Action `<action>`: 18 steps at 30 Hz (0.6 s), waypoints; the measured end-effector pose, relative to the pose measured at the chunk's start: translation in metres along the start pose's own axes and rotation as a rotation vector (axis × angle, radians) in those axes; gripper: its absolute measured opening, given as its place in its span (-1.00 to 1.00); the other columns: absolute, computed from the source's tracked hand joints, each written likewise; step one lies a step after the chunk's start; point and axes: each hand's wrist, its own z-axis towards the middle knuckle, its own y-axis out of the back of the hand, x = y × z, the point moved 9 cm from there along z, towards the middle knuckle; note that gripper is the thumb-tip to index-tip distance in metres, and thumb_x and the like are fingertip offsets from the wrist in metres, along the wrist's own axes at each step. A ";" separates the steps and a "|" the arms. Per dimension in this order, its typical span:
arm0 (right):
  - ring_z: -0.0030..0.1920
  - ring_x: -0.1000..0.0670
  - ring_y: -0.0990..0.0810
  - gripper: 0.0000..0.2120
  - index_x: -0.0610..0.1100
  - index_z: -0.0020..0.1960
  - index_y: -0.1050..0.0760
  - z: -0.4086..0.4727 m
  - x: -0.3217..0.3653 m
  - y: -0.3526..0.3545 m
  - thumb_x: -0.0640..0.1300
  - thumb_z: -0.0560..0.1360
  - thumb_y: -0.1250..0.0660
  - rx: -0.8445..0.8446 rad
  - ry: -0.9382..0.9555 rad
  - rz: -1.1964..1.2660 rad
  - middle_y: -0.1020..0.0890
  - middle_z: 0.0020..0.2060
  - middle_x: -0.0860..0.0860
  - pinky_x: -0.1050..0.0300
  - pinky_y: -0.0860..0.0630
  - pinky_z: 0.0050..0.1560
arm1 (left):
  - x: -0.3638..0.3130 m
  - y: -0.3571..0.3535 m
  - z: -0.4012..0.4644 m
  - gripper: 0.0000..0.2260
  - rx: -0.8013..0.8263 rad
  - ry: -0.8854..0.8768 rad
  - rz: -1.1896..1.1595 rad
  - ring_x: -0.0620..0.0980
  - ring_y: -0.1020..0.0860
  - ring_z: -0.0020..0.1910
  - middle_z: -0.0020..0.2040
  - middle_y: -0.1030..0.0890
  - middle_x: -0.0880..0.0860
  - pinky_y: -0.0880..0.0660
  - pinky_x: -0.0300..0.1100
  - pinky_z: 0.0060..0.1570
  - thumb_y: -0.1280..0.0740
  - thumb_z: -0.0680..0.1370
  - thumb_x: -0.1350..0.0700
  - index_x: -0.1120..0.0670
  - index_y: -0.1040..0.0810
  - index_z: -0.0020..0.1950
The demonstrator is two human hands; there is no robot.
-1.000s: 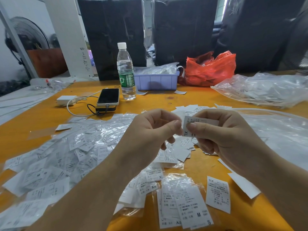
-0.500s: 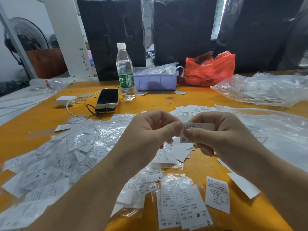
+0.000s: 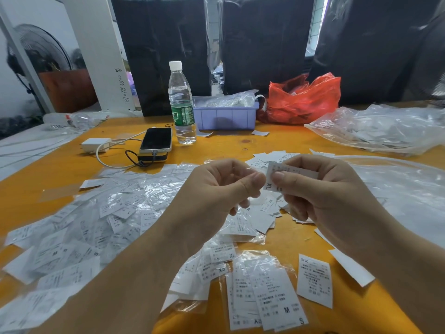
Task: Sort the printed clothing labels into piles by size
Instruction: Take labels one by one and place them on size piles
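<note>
Labels (image 3: 103, 220) are all over this orange table (image 3: 43, 174), mostly heaped on the left in crinkly plastic, with smaller piles near the front edge. The right hand (image 3: 320, 189) pinches one XL label (image 3: 272, 182) up over the table's middle; the left hand (image 3: 216, 189) is curled beside it, thumb touching that label's edge. Farther back stand a water bottle (image 3: 181, 104), phone (image 3: 156, 139) and purple bin (image 3: 226, 116), black-wrapped bundles (image 3: 163, 44) behind. Bare wood shows centre-back.
</note>
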 end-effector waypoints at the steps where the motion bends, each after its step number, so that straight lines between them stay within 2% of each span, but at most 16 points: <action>1: -0.53 0.03 -0.37 -0.95 -0.15 -0.25 -0.62 0.000 0.000 0.000 -0.17 0.34 -0.45 -0.001 0.002 0.017 -0.48 -0.49 -0.08 0.21 -0.34 -0.53 | 0.001 0.000 0.000 -0.84 0.002 0.005 -0.001 -0.14 -0.50 -0.40 -0.34 -0.62 -0.04 -0.42 -0.26 -0.37 -0.45 0.28 -0.14 -0.09 -0.64 -0.30; 11: -0.54 0.04 -0.43 -0.80 -0.24 -0.14 -0.59 0.001 -0.002 0.000 -0.17 0.28 -0.44 -0.013 -0.020 0.170 -0.58 -0.44 -0.11 0.21 -0.41 -0.52 | 0.003 0.000 0.000 -0.85 -0.023 0.040 -0.050 -0.13 -0.48 -0.43 -0.37 -0.60 -0.04 -0.42 -0.24 -0.38 -0.46 0.24 -0.11 -0.05 -0.65 -0.33; 18: -0.53 0.02 -0.44 -0.81 -0.18 -0.19 -0.62 -0.002 0.003 -0.003 -0.11 0.24 -0.46 0.009 0.014 0.177 -0.58 -0.43 -0.11 0.19 -0.41 -0.50 | 0.004 0.000 0.000 -0.82 -0.027 0.057 -0.079 -0.12 -0.48 -0.43 -0.37 -0.60 -0.02 -0.41 -0.22 -0.38 -0.47 0.24 -0.09 -0.01 -0.63 -0.31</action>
